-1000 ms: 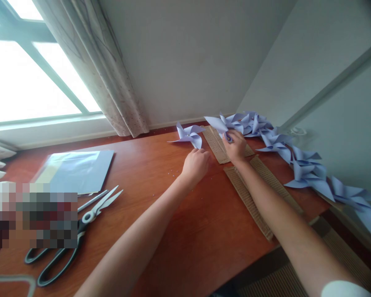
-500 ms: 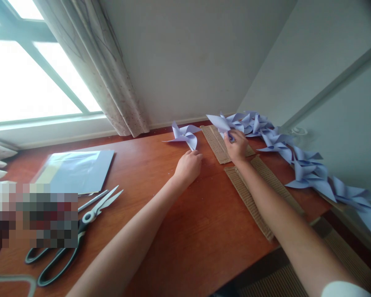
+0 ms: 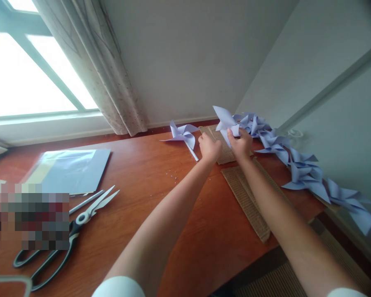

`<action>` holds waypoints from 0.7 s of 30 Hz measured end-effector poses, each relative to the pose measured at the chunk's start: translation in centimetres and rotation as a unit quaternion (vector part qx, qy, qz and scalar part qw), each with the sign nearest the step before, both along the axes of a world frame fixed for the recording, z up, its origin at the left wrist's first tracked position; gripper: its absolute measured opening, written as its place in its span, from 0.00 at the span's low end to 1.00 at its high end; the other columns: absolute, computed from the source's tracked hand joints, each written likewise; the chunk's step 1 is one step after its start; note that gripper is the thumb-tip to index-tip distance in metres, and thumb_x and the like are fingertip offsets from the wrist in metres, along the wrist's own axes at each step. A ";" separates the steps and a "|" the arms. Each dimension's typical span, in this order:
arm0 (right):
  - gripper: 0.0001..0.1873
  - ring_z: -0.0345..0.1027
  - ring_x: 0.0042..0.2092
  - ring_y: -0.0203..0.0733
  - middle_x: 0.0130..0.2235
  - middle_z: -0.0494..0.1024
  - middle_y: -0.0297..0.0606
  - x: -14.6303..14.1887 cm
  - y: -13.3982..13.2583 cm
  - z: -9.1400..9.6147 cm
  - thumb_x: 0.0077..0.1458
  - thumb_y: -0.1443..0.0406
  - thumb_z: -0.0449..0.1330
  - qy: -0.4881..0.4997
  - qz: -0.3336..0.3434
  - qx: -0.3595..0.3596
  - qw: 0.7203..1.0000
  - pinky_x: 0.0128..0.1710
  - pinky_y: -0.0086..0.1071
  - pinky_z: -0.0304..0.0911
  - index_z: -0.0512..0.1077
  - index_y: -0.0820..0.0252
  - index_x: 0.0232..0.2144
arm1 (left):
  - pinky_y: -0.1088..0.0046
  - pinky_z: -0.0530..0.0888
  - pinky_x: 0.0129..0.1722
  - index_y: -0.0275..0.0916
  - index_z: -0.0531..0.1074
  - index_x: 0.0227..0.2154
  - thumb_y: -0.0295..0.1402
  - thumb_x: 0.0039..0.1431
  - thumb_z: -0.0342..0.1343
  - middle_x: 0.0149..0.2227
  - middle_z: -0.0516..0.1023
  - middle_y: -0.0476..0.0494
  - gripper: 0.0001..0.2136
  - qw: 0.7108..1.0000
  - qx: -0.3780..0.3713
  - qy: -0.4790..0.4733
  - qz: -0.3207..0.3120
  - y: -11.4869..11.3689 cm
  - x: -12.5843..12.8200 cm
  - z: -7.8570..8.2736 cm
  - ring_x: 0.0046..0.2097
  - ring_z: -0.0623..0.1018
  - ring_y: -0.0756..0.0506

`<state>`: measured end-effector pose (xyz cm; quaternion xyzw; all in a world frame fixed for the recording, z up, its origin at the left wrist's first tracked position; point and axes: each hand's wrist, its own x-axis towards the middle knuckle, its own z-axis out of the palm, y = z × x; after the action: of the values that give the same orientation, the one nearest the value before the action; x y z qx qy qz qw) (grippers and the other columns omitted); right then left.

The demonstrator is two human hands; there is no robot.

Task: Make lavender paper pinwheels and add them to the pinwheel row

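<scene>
My right hand (image 3: 241,144) is closed on a pale blue paper pinwheel (image 3: 225,121) and holds it up above a brown corrugated strip (image 3: 220,144). Just left of it my left hand (image 3: 209,147) is curled shut, and what it grips is hidden. Another pale blue pinwheel (image 3: 181,133) with a thin white stick lies on the wooden table (image 3: 160,218) left of my left hand.
A row of several blue pinwheels (image 3: 299,169) runs along the right wall. More corrugated strips (image 3: 250,198) lie near the table's right edge. Large scissors (image 3: 68,231), a pen and a blue paper sheet (image 3: 71,170) lie at the left, below a window with a curtain (image 3: 111,78).
My right hand has lifted a pinwheel off the pile. My left hand has left the table by the lone pinwheel and moved right, beside the right hand.
</scene>
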<state>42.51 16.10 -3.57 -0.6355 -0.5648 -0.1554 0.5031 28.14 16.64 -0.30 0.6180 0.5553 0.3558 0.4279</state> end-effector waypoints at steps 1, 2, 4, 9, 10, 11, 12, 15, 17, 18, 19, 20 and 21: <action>0.15 0.76 0.35 0.49 0.32 0.83 0.44 0.1 0.0 0.0 0.61 0.54 0.59 0.009 -0.003 -0.002 1.000 0.40 0.41 0.72 0.76 0.56 0.29 | 0.58 0.71 0.56 0.31 0.66 0.54 0.28 0.57 0.56 0.56 0.72 0.21 0.22 1.000 -0.007 0.009 0.004 0.2 0.2 0.0 0.60 0.73 0.31; 0.15 0.76 0.34 0.49 0.31 0.83 0.44 0.1 0.0 0.0 0.61 0.54 0.59 0.018 -0.006 -0.003 1.000 0.39 0.41 0.72 0.76 0.56 0.28 | 0.58 0.70 0.57 0.31 0.65 0.55 0.28 0.56 0.57 0.56 0.71 0.21 0.22 1.000 -0.011 0.022 0.008 0.3 0.3 -0.1 0.60 0.73 0.31; 0.15 0.76 0.33 0.49 0.30 0.82 0.43 0.3 0.0 -0.2 0.59 0.52 0.60 0.035 -0.008 -0.005 0.999 0.38 0.41 0.73 0.75 0.55 0.27 | 0.57 0.69 0.57 0.31 0.63 0.57 0.28 0.56 0.58 0.57 0.71 0.20 0.25 0.999 -0.014 0.043 0.013 0.6 0.6 0.0 0.60 0.73 0.30; 0.14 0.77 0.32 0.49 0.27 0.81 0.41 -0.1 -0.1 -0.3 0.56 0.53 0.63 0.083 0.002 -0.007 0.997 0.39 0.42 0.74 0.74 0.55 0.25 | 0.54 0.68 0.57 0.30 0.60 0.59 0.28 0.59 0.56 0.57 0.70 0.18 0.25 0.997 -0.008 0.073 0.020 0.9 1.2 0.1 0.60 0.71 0.28; 0.14 0.77 0.32 0.49 0.27 0.82 0.41 -0.2 -0.2 -0.3 0.56 0.53 0.63 0.094 0.004 -0.005 0.996 0.38 0.42 0.74 0.74 0.55 0.26 | 0.53 0.68 0.57 0.29 0.61 0.58 0.28 0.60 0.55 0.57 0.70 0.18 0.24 0.997 -0.007 0.075 0.024 0.9 1.3 0.1 0.60 0.71 0.28; 0.13 0.77 0.32 0.49 0.27 0.82 0.41 -0.4 -0.3 -0.2 0.55 0.53 0.63 0.105 0.005 -0.004 0.994 0.38 0.41 0.74 0.75 0.55 0.26 | 0.53 0.68 0.57 0.30 0.62 0.57 0.29 0.61 0.54 0.57 0.70 0.18 0.22 0.997 -0.006 0.075 0.029 0.9 1.4 0.1 0.60 0.71 0.27; 0.13 0.77 0.32 0.49 0.28 0.82 0.41 -0.6 -0.4 -0.1 0.55 0.54 0.64 0.117 0.005 -0.002 0.993 0.38 0.41 0.74 0.75 0.55 0.26 | 0.53 0.67 0.57 0.30 0.63 0.57 0.29 0.62 0.53 0.57 0.70 0.18 0.21 0.997 -0.005 0.073 0.034 0.8 1.4 0.1 0.60 0.70 0.27; 0.12 0.78 0.32 0.50 0.28 0.83 0.43 -0.9 -0.7 0.4 0.53 0.54 0.65 0.144 0.006 0.000 0.990 0.37 0.41 0.74 0.76 0.56 0.27 | 0.52 0.67 0.57 0.31 0.66 0.54 0.30 0.62 0.53 0.57 0.69 0.19 0.18 0.997 0.007 0.058 0.050 0.3 1.4 0.3 0.61 0.69 0.27; 0.13 0.78 0.31 0.50 0.28 0.83 0.43 -1.1 -0.9 0.9 0.52 0.54 0.66 0.158 0.011 -0.004 0.987 0.37 0.42 0.74 0.77 0.57 0.26 | 0.53 0.67 0.58 0.33 0.66 0.54 0.30 0.62 0.53 0.58 0.70 0.23 0.17 0.997 0.023 0.038 0.059 -0.2 1.2 0.5 0.62 0.69 0.29; 0.13 0.78 0.31 0.50 0.27 0.82 0.42 -1.2 -1.1 1.1 0.52 0.54 0.67 0.164 0.013 -0.006 0.986 0.36 0.42 0.75 0.77 0.57 0.25 | 0.55 0.66 0.59 0.35 0.66 0.55 0.30 0.63 0.53 0.59 0.69 0.26 0.17 0.997 0.034 0.026 0.064 -0.5 1.1 0.7 0.62 0.69 0.31; 0.14 0.77 0.30 0.49 0.26 0.82 0.41 -1.3 -1.3 1.4 0.53 0.54 0.67 0.170 0.015 -0.009 0.985 0.35 0.42 0.75 0.77 0.58 0.25 | 0.57 0.66 0.61 0.37 0.65 0.56 0.31 0.64 0.52 0.60 0.69 0.29 0.18 0.996 0.045 0.016 0.068 -0.7 1.1 0.9 0.63 0.68 0.34; 0.15 0.77 0.29 0.48 0.25 0.81 0.40 -1.5 -1.5 1.7 0.53 0.53 0.66 0.179 0.020 -0.011 0.984 0.34 0.41 0.75 0.77 0.58 0.25 | 0.60 0.66 0.61 0.38 0.63 0.57 0.32 0.65 0.52 0.60 0.69 0.32 0.18 0.996 0.057 0.000 0.073 -1.0 1.0 1.0 0.63 0.68 0.37; 0.16 0.77 0.29 0.48 0.24 0.80 0.38 -1.7 -1.7 2.0 0.54 0.52 0.66 0.192 0.029 -0.011 0.981 0.33 0.41 0.75 0.77 0.58 0.26 | 0.63 0.66 0.62 0.39 0.62 0.58 0.34 0.66 0.52 0.60 0.70 0.34 0.19 0.994 0.070 -0.026 0.078 -1.2 1.0 1.1 0.63 0.69 0.39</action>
<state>40.79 14.40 -1.62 -0.6420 -0.4778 -0.0094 0.5995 29.10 15.42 0.79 0.5920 0.5640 0.4418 0.3690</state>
